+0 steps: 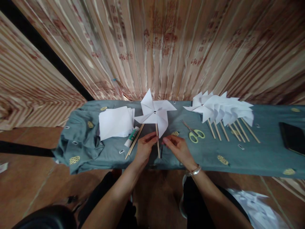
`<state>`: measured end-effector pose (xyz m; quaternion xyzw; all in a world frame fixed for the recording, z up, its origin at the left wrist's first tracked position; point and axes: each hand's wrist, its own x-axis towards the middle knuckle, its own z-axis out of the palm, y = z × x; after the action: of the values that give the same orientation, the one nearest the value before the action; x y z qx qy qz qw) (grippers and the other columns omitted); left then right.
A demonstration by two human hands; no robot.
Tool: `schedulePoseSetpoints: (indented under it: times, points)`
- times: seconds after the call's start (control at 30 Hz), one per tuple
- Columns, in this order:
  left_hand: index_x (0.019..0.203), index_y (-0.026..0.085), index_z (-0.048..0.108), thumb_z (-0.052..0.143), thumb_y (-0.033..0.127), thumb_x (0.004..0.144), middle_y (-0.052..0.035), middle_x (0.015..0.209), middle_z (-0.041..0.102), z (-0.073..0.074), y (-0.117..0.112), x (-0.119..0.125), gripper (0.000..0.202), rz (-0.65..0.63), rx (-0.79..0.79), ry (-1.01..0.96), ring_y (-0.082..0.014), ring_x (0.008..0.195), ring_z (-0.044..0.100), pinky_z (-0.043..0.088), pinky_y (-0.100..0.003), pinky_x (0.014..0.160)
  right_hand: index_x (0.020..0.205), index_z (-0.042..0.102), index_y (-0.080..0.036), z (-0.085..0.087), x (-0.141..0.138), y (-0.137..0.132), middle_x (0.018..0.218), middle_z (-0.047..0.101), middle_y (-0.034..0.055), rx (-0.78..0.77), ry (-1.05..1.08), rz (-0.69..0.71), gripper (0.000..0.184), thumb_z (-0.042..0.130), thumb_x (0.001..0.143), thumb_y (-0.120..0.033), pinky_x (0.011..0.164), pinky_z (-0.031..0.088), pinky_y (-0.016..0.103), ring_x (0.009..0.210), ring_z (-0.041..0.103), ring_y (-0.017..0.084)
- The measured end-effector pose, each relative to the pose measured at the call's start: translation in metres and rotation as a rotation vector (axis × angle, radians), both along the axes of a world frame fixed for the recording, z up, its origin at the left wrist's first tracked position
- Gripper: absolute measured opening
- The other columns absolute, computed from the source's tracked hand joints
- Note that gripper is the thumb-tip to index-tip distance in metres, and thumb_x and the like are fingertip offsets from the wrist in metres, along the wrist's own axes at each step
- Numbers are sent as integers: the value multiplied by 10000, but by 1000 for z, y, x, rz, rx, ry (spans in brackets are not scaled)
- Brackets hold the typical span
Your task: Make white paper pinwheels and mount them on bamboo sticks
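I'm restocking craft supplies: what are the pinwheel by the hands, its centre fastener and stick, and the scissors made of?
Pinwheel: apparently matte white paper, judging by its thin, crisp folds.
Fastener: probably metal; it looks silvery and shiny.
Stick: likely bare wood, pale tan and dull.
Scissors: greyish blades, likely metal; smooth-looking green handles, perhaps plastic.

Patterned curtains (162,63), brown tiled floor (26,178)

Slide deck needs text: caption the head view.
Left hand holds a white paper pinwheel by its stick; right hand and scissors nearby.
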<state>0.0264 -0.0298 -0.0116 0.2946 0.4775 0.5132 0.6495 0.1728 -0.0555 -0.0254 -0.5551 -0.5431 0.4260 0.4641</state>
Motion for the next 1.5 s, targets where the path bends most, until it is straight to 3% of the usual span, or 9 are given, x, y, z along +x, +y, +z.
schedulePoseSetpoints:
  times: [0.2,0.67,0.83,1.07,1.2,1.27,1.33,1.5]
  points:
    - [770,185,795,858,246,504,-52,816,773,-1,-4,2,280,-29,0,37,-203,816,675,485,-339,885,698,669,-211,14,17,13,694,688,30,-34,157,-134,510,716,653,-716,573,458,281,602,546,146]
    - [754,194,801,862,252,484,-48,781,774,1,-6,5,283,-82,6,12,-201,775,674,503,-343,867,750,640,-200,24,4,13,635,645,-26,-149,497,-160,501,899,466,-522,500,445,236,525,531,95]
    - [752,190,800,873,273,486,-49,764,769,1,-7,5,288,-110,37,21,-230,821,682,495,-355,889,705,622,-206,24,0,11,624,669,-13,-164,424,-81,451,865,533,-545,507,442,248,510,522,100]
    - [799,174,799,869,280,513,-50,792,770,-1,-7,2,314,-115,30,41,-223,842,680,480,-344,906,630,625,-207,27,9,9,544,627,-7,-53,179,22,464,743,660,-654,481,370,254,482,467,105]
    - [804,176,804,880,264,498,-54,801,774,1,-7,1,327,-126,29,45,-210,821,675,484,-330,881,598,621,-213,34,37,12,530,600,-4,38,112,-157,471,684,727,-662,459,324,258,468,414,104]
    - [803,174,805,887,257,488,-53,791,773,0,-8,0,337,-144,30,54,-205,807,670,484,-323,865,592,619,-217,36,50,14,532,600,-7,86,133,-293,447,719,704,-638,454,317,254,470,407,103]
    - [800,177,806,896,249,470,-46,775,770,0,-8,1,350,-156,26,59,-199,795,667,483,-318,855,597,625,-218,37,56,13,533,605,-10,103,154,-342,421,748,682,-612,454,318,250,471,407,101]
    - [788,178,805,906,246,457,-50,789,773,-2,-9,4,353,-167,15,42,-202,789,673,485,-319,853,641,651,-213,35,43,11,526,616,-7,1,178,-155,421,756,658,-620,437,306,248,453,414,99]
